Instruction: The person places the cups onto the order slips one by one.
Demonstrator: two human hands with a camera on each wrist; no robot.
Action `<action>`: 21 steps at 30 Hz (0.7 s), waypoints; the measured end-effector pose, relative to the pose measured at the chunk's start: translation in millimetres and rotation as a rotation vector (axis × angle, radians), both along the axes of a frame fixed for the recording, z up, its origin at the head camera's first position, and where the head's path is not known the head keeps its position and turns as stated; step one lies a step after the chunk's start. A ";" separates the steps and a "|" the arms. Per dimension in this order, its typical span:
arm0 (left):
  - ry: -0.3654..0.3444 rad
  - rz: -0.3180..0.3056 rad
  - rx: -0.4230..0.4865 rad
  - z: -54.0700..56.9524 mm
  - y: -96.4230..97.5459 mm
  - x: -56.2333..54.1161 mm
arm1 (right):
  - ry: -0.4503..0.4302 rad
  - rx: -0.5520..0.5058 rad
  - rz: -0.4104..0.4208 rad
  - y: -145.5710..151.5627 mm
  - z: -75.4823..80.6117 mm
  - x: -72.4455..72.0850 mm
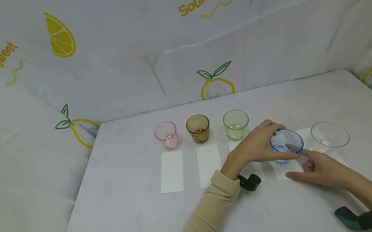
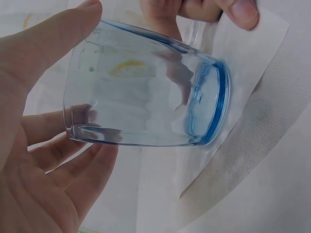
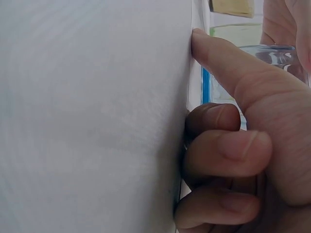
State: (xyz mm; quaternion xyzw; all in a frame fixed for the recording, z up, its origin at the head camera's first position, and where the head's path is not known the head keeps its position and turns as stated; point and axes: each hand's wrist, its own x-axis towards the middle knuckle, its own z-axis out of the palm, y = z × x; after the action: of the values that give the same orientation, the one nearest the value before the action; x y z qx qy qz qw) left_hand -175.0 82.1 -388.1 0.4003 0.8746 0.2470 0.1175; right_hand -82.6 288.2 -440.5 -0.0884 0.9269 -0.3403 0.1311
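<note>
A blue-tinted clear glass (image 1: 286,142) is gripped near its rim by my left hand (image 1: 258,141), the thumb on the near side and the fingers round the far side. Its base is close over a white paper strip (image 1: 285,172). My right hand (image 1: 325,168) is low beside that strip, its thumb straight and touching the paper at its edge. In the right wrist view the other fingers (image 3: 238,150) bend loosely against the white surface. Just right of the blue glass stands a colourless glass (image 1: 330,135), with white paper at its base.
Pink (image 1: 167,136), brown (image 1: 198,129) and green (image 1: 236,125) glasses stand in a row at the back. White strips (image 1: 171,172) lie in front of them, one partly behind my left arm. Black wrist devices (image 1: 250,182) stick out from both wrists. A lemon-print cloth (image 1: 142,51) hangs behind.
</note>
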 end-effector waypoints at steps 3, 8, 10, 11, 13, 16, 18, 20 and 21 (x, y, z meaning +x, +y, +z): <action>-0.003 0.002 -0.003 -0.2 -0.1 0.3 | -0.002 0.005 -0.002 -0.2 -0.4 0.3; -0.005 -0.001 0.008 -1.5 -0.3 -0.7 | -0.003 0.011 -0.001 -0.3 -0.5 -0.1; -0.007 -0.004 0.013 -2.0 -0.6 -1.2 | -0.010 0.014 -0.003 -0.6 -0.7 -0.4; -0.008 -0.007 0.015 -2.2 -0.7 -1.4 | -0.013 0.017 -0.005 -0.7 -0.8 -0.5; -0.009 -0.011 0.018 -2.4 -0.7 -1.8 | -0.019 0.021 -0.007 -0.8 -1.0 -0.6; -0.014 -0.016 0.021 -2.3 -0.9 -2.2 | -0.021 0.025 -0.009 -0.8 -1.2 -0.4; -0.017 -0.019 0.022 -2.2 -0.9 -2.3 | -0.015 0.025 -0.007 -0.6 -1.2 -0.3; -0.020 -0.023 0.024 -2.0 -1.1 -2.6 | -0.007 0.023 -0.003 -0.4 -1.0 -0.2; -0.020 -0.026 0.026 -1.9 -1.0 -2.8 | -0.004 0.021 -0.002 -0.2 -0.9 -0.1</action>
State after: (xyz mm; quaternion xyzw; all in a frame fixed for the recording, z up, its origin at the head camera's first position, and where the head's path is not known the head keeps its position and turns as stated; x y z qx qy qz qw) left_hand -177.7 81.1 -390.0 0.4106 0.8649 0.2609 0.1240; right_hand -82.6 288.0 -441.4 -0.0855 0.9303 -0.3308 0.1333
